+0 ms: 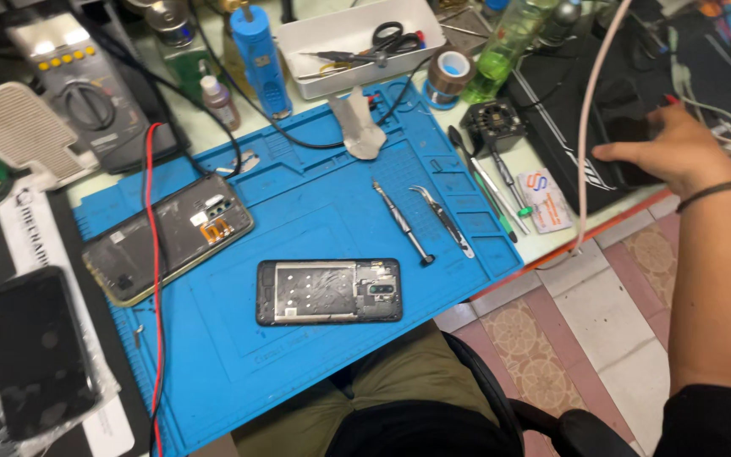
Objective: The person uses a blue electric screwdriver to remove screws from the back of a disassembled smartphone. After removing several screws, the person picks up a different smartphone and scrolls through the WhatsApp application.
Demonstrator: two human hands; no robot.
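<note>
Opened and stripped of its back, the phone (329, 292) lies untouched on the blue mat (315, 203), its back cover (168, 239) removed and set left, tweezers (443, 220) just right. Well apart, the right hand (666, 148) rests flat, fingers loose, on a dark pad (602, 101); the left hand is unseen.

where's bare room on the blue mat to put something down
Free patches on the blue mat: the strip between the back cover and the tweezers, and the near edge below the opened phone. The bench behind the mat is crowded. The right hand rests off the mat.
</note>
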